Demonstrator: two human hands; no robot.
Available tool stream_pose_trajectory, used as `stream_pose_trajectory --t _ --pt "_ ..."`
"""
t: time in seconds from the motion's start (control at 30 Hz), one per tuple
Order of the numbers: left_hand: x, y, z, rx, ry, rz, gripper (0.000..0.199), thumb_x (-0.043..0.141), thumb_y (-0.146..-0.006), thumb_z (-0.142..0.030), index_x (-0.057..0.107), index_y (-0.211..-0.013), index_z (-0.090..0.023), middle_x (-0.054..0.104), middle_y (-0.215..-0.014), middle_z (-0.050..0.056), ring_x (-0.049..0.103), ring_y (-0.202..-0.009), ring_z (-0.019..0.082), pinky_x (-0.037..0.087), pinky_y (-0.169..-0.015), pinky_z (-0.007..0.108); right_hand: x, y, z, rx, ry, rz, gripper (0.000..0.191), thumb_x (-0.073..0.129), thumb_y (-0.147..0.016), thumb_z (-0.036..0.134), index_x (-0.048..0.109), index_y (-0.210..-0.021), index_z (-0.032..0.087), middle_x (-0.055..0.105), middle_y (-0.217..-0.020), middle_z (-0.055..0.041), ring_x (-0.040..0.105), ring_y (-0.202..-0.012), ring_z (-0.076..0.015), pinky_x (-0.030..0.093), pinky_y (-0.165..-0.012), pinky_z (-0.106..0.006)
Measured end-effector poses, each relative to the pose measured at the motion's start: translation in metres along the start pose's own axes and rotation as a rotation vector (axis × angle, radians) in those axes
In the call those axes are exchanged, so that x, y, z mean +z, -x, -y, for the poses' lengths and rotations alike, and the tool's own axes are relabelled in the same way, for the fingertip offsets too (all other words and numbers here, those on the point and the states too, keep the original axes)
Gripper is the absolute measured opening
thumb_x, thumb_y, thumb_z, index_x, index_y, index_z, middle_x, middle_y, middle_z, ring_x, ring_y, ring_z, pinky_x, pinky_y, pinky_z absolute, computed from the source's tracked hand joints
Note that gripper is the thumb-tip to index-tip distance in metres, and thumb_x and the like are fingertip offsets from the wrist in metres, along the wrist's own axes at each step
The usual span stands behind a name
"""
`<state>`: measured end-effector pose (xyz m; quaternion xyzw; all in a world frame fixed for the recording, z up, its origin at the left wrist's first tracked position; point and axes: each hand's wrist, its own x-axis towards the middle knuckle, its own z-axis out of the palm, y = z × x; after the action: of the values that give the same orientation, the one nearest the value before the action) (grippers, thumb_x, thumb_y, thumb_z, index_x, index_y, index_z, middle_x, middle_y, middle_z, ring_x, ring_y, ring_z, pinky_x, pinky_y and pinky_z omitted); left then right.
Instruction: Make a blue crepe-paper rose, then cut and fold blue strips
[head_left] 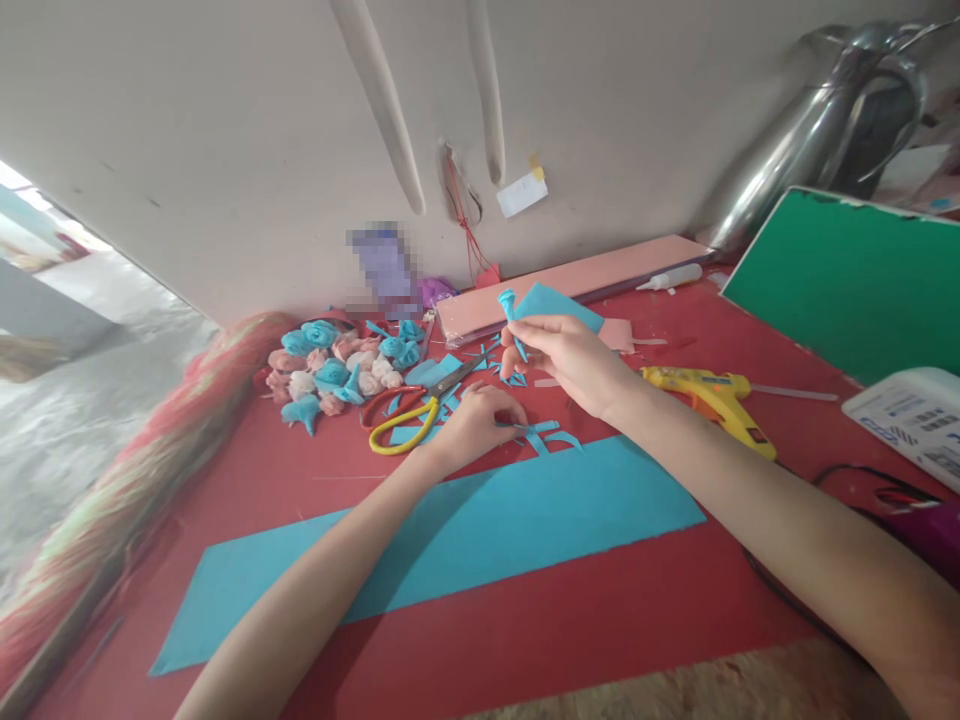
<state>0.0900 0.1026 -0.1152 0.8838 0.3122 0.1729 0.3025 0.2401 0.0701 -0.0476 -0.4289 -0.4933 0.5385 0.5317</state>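
Note:
Between the thumb and fingers of my right hand (570,358) stands a small blue crepe-paper flower (507,302), bud up and its narrow tail pointing down. Lower and to the left, my left hand (480,428) has its fingers closed at the end of a cut blue paper strip (541,432) just above the table. Scissors (409,412) with one yellow and one red handle lie behind my left hand, among blue paper scraps (431,372). A long blue crepe-paper sheet (465,540) lies flat beneath my forearms.
Finished blue, pink and white paper flowers (330,375) are heaped at the left. To the right are a yellow glue gun (709,400), a green board (855,285) and a metal jug (787,150). A pink paper pack (570,285) lies along the wall, beside a white glue bottle (671,278).

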Motion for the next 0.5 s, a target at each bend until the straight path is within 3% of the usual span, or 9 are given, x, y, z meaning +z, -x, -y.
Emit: stream_pose_trajectory --t 0.13,0.37,0.5 --pt "-0.002 0.000 0.000 -0.031 0.015 0.013 0.006 0.065 -0.075 -0.012 0.066 -0.072 -0.017 0.070 -0.079 0.001 0.063 -0.078 0.016 0.046 -0.085 0.032 0.000 0.000 0.000 0.004 -0.002 0.006 0.024 0.047 -0.089 0.021 0.057 -0.067 0.017 0.061 -0.057 0.0004 0.057 -0.061 -0.0107 0.041 -0.064 -0.026" --pt "-0.010 0.000 0.004 -0.081 0.113 0.052 0.004 0.054 -0.083 -0.020 0.056 -0.081 -0.018 0.065 -0.080 0.001 0.060 -0.073 0.015 0.046 -0.067 0.028 -0.001 -0.001 -0.001 0.014 -0.003 0.014 0.024 0.049 -0.088 0.023 0.057 -0.067 0.017 0.061 -0.059 -0.0001 0.057 -0.062 -0.0117 0.041 -0.066 -0.027" --pt "-0.017 0.002 -0.001 -0.145 0.207 0.064 0.003 0.049 -0.085 -0.020 0.048 -0.083 -0.019 0.066 -0.085 0.002 0.063 -0.080 0.017 0.047 -0.069 0.029 -0.002 -0.001 -0.002 0.015 0.000 0.022 0.024 0.048 -0.089 0.023 0.057 -0.067 0.017 0.061 -0.060 -0.0001 0.056 -0.060 -0.0115 0.041 -0.066 -0.028"
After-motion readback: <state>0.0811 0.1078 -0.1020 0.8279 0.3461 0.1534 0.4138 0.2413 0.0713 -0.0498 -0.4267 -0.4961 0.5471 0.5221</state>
